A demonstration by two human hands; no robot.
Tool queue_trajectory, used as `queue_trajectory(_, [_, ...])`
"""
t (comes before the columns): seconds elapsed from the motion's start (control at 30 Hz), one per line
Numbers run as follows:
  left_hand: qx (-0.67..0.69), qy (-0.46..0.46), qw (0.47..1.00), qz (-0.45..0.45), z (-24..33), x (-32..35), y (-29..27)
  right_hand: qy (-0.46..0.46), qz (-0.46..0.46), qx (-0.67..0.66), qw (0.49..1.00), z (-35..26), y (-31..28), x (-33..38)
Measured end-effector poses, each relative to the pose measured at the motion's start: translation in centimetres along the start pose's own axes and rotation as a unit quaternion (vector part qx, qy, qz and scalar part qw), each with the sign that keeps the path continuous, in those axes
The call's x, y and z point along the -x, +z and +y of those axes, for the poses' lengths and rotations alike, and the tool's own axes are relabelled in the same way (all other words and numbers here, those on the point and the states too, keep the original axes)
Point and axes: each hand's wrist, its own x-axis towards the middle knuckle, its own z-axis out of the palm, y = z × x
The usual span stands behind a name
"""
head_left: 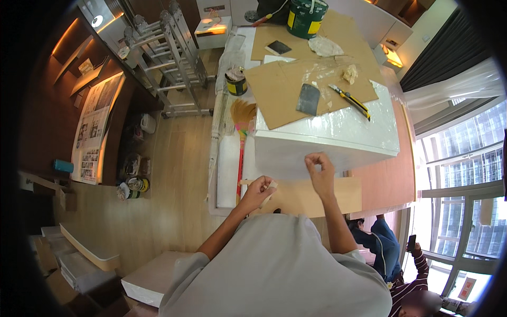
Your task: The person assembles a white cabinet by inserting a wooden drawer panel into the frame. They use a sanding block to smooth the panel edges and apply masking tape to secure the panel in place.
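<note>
My left hand (255,196) is closed on a small pale flat piece (270,193), perhaps folded paper; its kind is not clear. Farther right, my right hand (320,171) is raised in front of a white box-shaped panel (296,154), thumb and fingertips pinched together. Whether something thin is between them cannot be made out. On top of the white piece lies a cardboard sheet (277,113). It carries a dark square scraper blade or pad (308,99), a yellow and black utility knife (350,102) and a crumpled pale scrap (349,74). Below my hands is a light wooden board (311,196).
A broom (242,113) and a small open can (236,83) stand left of the white piece; a large green bucket (306,20) is at the back. An aluminium ladder (174,68) stands at far left. Another person (388,248) sits at lower right, holding a phone (412,243).
</note>
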Motion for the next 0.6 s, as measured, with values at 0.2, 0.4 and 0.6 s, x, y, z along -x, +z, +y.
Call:
queue_trajectory(0.2, [-0.023,-0.009,1.000,-0.020,2.1,-0.3,1.4,0.180,-0.137,-0.041,0.973,0.7,3.0,5.2])
queue_trajectory(0.4, [-0.090,0.024,0.994,-0.054,1.4,-1.4,2.8,0.179,-0.110,0.015,0.978,2.8,3.1,7.0])
queue_trajectory(0.6, [-0.091,0.001,0.994,-0.056,1.0,-1.8,3.2,0.195,-0.120,0.004,0.974,3.9,3.3,7.3])
